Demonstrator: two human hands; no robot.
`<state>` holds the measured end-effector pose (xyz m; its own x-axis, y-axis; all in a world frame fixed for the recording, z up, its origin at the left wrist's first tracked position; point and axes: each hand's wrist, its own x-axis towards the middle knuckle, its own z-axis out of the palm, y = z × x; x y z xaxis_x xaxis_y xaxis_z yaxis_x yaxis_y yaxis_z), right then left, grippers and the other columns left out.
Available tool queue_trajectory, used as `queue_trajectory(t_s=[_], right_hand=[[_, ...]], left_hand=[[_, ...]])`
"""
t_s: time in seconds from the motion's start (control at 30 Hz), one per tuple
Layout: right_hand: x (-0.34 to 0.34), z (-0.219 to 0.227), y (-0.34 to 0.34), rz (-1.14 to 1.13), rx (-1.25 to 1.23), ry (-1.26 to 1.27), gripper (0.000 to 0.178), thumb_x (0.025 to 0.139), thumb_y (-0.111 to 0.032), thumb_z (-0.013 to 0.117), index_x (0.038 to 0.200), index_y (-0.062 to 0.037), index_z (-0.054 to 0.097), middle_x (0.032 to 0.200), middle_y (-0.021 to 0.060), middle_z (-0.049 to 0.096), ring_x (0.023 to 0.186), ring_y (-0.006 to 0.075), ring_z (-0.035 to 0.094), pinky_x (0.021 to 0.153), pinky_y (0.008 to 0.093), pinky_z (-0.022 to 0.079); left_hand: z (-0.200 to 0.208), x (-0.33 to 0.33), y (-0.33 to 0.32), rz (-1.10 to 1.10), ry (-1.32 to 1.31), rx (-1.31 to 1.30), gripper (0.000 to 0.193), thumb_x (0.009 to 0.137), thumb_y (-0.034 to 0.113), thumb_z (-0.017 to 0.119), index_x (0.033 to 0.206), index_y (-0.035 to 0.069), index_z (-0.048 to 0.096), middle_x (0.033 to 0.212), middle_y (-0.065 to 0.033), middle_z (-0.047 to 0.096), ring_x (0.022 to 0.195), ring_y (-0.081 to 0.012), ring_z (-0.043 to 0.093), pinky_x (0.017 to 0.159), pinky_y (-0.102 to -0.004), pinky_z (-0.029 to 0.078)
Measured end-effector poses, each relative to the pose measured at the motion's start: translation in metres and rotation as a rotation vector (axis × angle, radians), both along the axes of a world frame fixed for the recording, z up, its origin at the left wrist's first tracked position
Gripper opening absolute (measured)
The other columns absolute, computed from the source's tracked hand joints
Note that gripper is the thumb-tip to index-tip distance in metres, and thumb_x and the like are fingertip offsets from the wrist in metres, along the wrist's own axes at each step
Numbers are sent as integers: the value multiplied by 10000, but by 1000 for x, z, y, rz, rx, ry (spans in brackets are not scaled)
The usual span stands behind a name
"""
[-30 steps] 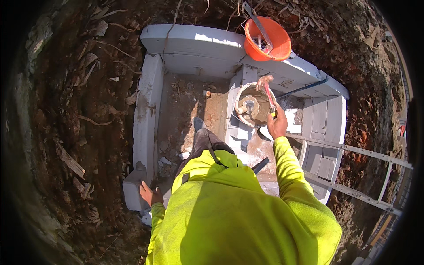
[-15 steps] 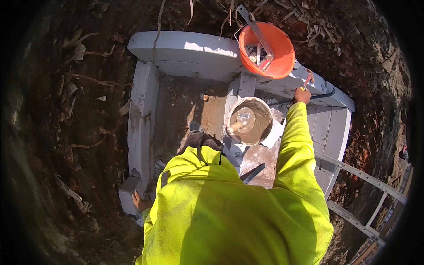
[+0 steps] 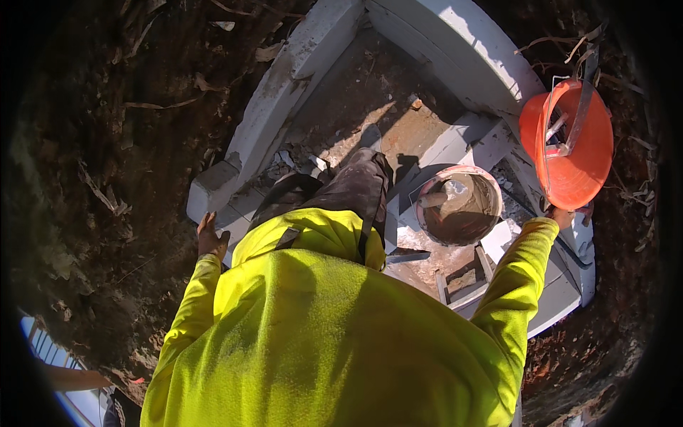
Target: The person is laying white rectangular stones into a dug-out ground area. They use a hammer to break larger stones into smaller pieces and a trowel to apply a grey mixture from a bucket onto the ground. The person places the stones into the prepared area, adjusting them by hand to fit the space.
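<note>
My left hand [image 3: 211, 238] is off the left wall, fingers apart and holding nothing, just below the grey end block [image 3: 212, 186]. My right hand [image 3: 562, 215] reaches out to the lower rim of the orange bucket [image 3: 587, 167]. Its fingers are mostly hidden there, and I cannot tell whether they grip anything. A flat metal bar [image 3: 585, 114] and other tools stick up in this bucket. Between my arms, nearer the right one, stands a bucket of wet mortar [image 3: 462, 226]. A trowel [image 3: 440, 197] with a pale handle lies on the mortar.
Grey block walls [image 3: 274, 92] enclose the dirt floor where my legs stand. Bare soil [image 3: 128, 185] with roots rises outside them. A pale block [image 3: 499, 240] lies beside the mortar bucket. Another person's arm [image 3: 75, 378] shows at the lower left.
My view has turned left, so the walls and buckets appear rotated. My left hand has come off the end block. My right hand is now against the orange bucket's rim.
</note>
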<state>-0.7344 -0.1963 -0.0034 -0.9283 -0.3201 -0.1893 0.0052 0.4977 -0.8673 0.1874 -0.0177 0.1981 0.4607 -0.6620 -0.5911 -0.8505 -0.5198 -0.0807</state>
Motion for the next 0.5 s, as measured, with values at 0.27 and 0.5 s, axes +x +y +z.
queue_trajectory(t_s=[0.27,0.5], right_hand=[[52,56,69,114,385,832,534,832,-369,701,1042,114,614,916,235,650,833,292,635,766,346,505],[346,160,0,1093,81,146,180,947,-130,596,995,42,620,878,48,625,795,109,561,730,245,461]], left_hand=[[-37,-28,36,79,175,-113,682,797,320,651,1405,104,429,1437,-218,415,1326,-410,382,1099,-457,344],[-67,-71,129,445,224,-111,681,749,211,720,1371,92,470,1390,-231,456,1273,-399,457,1078,-417,382]])
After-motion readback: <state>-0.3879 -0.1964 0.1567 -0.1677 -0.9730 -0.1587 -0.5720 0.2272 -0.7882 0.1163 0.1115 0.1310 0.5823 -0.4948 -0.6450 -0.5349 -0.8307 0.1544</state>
